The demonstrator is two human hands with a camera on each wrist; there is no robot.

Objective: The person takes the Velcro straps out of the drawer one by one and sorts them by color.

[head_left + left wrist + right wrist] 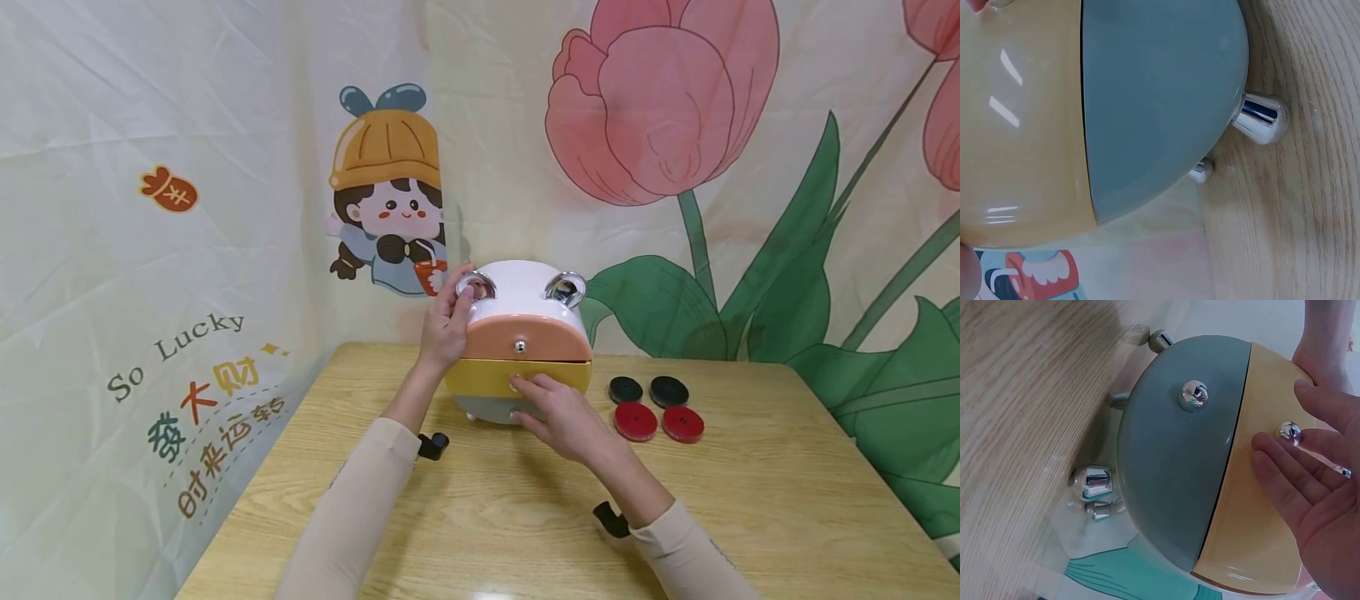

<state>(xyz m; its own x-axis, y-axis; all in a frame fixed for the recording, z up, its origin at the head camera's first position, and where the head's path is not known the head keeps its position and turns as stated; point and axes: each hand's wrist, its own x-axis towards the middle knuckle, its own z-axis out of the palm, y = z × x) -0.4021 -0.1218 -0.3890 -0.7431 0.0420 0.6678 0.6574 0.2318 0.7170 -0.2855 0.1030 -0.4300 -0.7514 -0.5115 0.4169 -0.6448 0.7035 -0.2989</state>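
Note:
A round-bodied drawer box with two silver ring-shaped ears stands upright on short metal feet. Its front has an orange drawer, a yellow drawer and a grey-blue drawer, each with a silver knob. At the upper left side, my left hand grips the box by the ear, thumb in front. My right hand lies before the yellow drawer, its fingers extended against that front. The index fingertip is right at the yellow drawer's knob, with the thumb apart from it.
On the wooden table, right of the box, lie two black discs and two red discs. Printed cloth hangs behind the table. Small black devices sit by both wrists.

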